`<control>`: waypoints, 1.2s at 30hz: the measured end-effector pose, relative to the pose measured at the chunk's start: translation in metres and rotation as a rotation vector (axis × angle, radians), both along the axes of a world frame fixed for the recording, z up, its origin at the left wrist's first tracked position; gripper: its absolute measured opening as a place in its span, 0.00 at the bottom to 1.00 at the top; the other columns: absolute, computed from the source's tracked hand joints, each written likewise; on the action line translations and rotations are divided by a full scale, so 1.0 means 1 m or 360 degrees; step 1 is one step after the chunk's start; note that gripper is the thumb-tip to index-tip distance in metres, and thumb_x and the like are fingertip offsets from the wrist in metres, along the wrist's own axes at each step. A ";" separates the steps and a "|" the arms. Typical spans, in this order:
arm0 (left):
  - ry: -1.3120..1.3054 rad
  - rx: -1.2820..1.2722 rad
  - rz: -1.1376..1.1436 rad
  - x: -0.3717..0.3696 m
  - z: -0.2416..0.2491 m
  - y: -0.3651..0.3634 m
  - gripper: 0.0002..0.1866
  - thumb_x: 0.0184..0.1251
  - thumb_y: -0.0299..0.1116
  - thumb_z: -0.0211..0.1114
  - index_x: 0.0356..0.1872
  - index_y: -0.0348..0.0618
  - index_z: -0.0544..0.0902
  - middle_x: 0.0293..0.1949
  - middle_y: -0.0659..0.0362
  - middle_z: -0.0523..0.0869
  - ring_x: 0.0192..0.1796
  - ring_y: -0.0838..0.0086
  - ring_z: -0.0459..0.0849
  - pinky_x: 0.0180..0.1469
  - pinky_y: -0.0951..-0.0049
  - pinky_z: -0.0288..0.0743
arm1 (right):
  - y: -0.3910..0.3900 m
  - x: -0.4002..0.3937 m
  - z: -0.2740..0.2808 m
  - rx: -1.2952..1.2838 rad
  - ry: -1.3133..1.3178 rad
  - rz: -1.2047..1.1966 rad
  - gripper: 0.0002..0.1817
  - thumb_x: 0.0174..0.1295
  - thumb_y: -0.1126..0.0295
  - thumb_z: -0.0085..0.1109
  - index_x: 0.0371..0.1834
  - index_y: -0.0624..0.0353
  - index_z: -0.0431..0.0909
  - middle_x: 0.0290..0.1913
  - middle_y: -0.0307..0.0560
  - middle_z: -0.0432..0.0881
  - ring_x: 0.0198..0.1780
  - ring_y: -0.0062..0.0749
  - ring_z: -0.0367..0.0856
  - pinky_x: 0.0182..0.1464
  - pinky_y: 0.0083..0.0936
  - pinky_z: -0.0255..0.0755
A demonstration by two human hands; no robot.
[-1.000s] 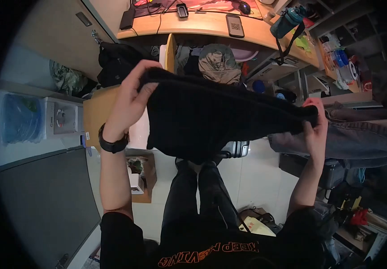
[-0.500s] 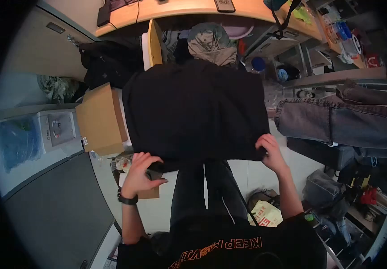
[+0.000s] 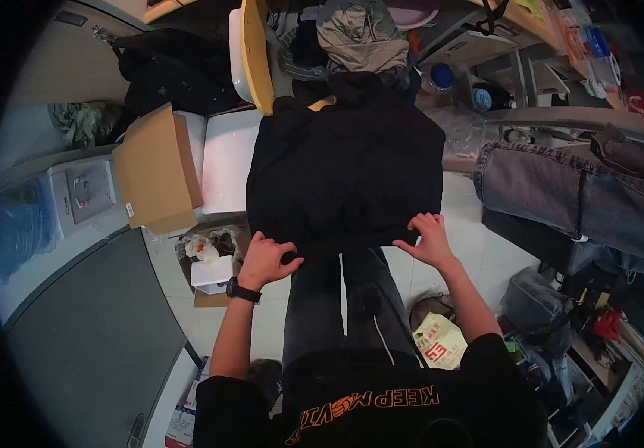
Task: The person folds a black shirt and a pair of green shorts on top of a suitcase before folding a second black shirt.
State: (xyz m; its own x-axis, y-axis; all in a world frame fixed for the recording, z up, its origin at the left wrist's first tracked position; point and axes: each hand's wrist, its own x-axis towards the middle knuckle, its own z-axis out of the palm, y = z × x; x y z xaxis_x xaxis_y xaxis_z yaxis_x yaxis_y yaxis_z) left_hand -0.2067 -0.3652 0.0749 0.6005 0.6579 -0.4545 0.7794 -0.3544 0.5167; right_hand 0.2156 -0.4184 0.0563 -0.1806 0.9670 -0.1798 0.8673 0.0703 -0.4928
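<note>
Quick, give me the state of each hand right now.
Left hand: partly curled at the black garment's near-left corner; whether it grips cannot be told.
Right hand: partly curled at the near-right corner; grip cannot be told.

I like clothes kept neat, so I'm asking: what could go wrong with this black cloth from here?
The black cloth could slip if either grip is loose: the left hand and right hand are only at its near edge, and firmness can't be judged. Its far end might tangle with the beige fabric, which appears right next to it.
</note>
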 end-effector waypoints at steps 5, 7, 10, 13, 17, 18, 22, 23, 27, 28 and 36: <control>-0.0071 0.0003 0.0024 -0.012 0.033 -0.003 0.14 0.55 0.45 0.75 0.38 0.52 0.84 0.28 0.61 0.85 0.39 0.64 0.84 0.52 0.61 0.67 | 0.005 0.006 0.037 -0.0664 -0.0283 0.0175 0.28 0.52 0.41 0.76 0.31 0.57 0.81 0.31 0.48 0.85 0.35 0.48 0.86 0.41 0.44 0.78; -0.0139 0.0285 0.0189 -0.010 0.050 0.000 0.15 0.49 0.39 0.76 0.37 0.50 0.83 0.36 0.60 0.83 0.46 0.63 0.82 0.53 0.59 0.67 | -0.004 -0.006 0.033 -0.0812 -0.0416 0.0139 0.27 0.53 0.42 0.75 0.30 0.58 0.80 0.31 0.51 0.86 0.33 0.52 0.87 0.36 0.47 0.79; -0.0122 0.0514 0.0458 0.010 0.082 0.006 0.13 0.46 0.27 0.70 0.36 0.47 0.83 0.37 0.56 0.76 0.47 0.58 0.76 0.53 0.59 0.68 | -0.023 -0.038 -0.009 -0.0833 -0.0638 0.0114 0.20 0.63 0.60 0.65 0.54 0.57 0.77 0.32 0.60 0.86 0.37 0.56 0.89 0.39 0.47 0.84; -0.0218 0.0540 0.0608 0.022 0.111 0.008 0.13 0.45 0.22 0.67 0.36 0.44 0.80 0.38 0.55 0.73 0.47 0.57 0.74 0.52 0.58 0.67 | -0.017 -0.071 0.007 -0.0798 -0.0595 0.0119 0.28 0.61 0.62 0.66 0.64 0.54 0.69 0.31 0.60 0.86 0.37 0.56 0.89 0.39 0.49 0.84; -0.0286 0.0499 0.0678 0.026 0.149 0.014 0.16 0.44 0.19 0.67 0.38 0.42 0.80 0.40 0.53 0.71 0.48 0.56 0.73 0.51 0.58 0.68 | -0.003 -0.093 0.022 -0.0836 -0.0434 0.0259 0.12 0.58 0.65 0.64 0.41 0.61 0.86 0.32 0.62 0.87 0.39 0.56 0.89 0.42 0.52 0.83; -0.0333 0.0506 0.0693 0.026 0.157 0.016 0.17 0.43 0.19 0.68 0.38 0.43 0.80 0.41 0.53 0.71 0.48 0.56 0.73 0.51 0.59 0.68 | -0.002 -0.098 0.028 -0.0797 -0.0312 0.0125 0.10 0.56 0.67 0.62 0.28 0.63 0.86 0.33 0.64 0.87 0.40 0.60 0.88 0.44 0.54 0.82; -0.0229 0.0808 0.0900 0.001 0.184 0.040 0.21 0.41 0.15 0.67 0.41 0.43 0.80 0.43 0.51 0.72 0.50 0.52 0.73 0.54 0.56 0.70 | 0.020 -0.072 0.054 -0.0522 0.0243 -0.0300 0.12 0.58 0.69 0.56 0.33 0.69 0.84 0.34 0.71 0.84 0.41 0.70 0.83 0.46 0.57 0.79; -0.0160 0.0822 0.0954 -0.010 0.192 0.047 0.23 0.42 0.14 0.68 0.44 0.44 0.80 0.44 0.50 0.72 0.51 0.51 0.73 0.55 0.55 0.70 | 0.034 -0.060 0.079 -0.0331 0.0315 -0.0433 0.12 0.58 0.70 0.55 0.33 0.69 0.83 0.33 0.71 0.84 0.40 0.70 0.84 0.46 0.55 0.78; -0.0402 0.0750 0.1157 -0.044 0.187 0.089 0.28 0.49 0.14 0.68 0.53 0.48 0.78 0.45 0.50 0.73 0.52 0.50 0.76 0.56 0.57 0.75 | 0.106 -0.018 0.208 0.0045 0.0825 -0.0855 0.14 0.58 0.71 0.50 0.35 0.71 0.82 0.26 0.59 0.84 0.33 0.49 0.85 0.38 0.45 0.74; -0.0464 0.0506 0.1176 -0.046 0.199 0.104 0.27 0.51 0.13 0.66 0.54 0.47 0.78 0.44 0.53 0.78 0.52 0.59 0.80 0.53 0.61 0.77 | 0.124 -0.009 0.232 0.0151 0.0735 -0.0940 0.14 0.59 0.71 0.50 0.36 0.70 0.83 0.25 0.52 0.84 0.30 0.41 0.83 0.36 0.40 0.74; -0.2099 0.0017 0.0547 -0.045 0.348 0.244 0.11 0.64 0.15 0.56 0.42 0.42 0.80 0.49 0.57 0.88 0.57 0.72 0.83 0.63 0.73 0.73 | 0.206 0.003 0.392 0.0654 0.1555 -0.0147 0.26 0.54 0.94 0.41 0.52 0.60 0.77 0.59 0.50 0.83 0.63 0.35 0.81 0.70 0.29 0.71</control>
